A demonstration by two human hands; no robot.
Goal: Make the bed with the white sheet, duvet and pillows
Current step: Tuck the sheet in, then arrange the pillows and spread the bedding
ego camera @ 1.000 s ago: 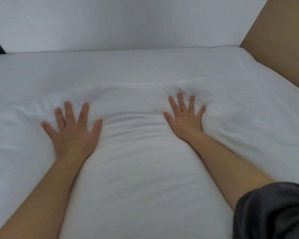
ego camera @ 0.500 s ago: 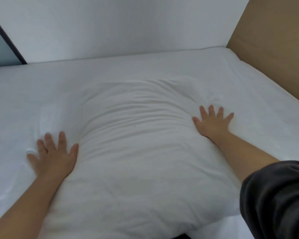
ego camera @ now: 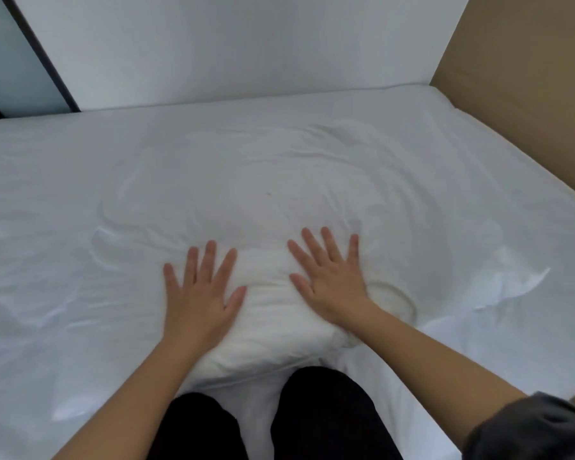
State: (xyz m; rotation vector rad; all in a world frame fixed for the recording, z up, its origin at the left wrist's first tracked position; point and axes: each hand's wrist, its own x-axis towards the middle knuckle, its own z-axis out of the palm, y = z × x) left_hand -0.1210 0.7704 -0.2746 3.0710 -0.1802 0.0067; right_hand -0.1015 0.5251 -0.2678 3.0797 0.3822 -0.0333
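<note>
Both hands are drawn inward from the pillow's outer sides, where they were pressed half a second ago. The left hand (ego camera: 200,293) and right hand (ego camera: 329,283) are now laid close together on the near part of the pillow (ego camera: 269,207), with the fingers (ego camera: 210,257) spread flat and released and nothing grasped. The pillow is set on the white sheet (ego camera: 47,194), which is already spread, though creased. No duvet or second pillow is seen, so much is judged left.
</note>
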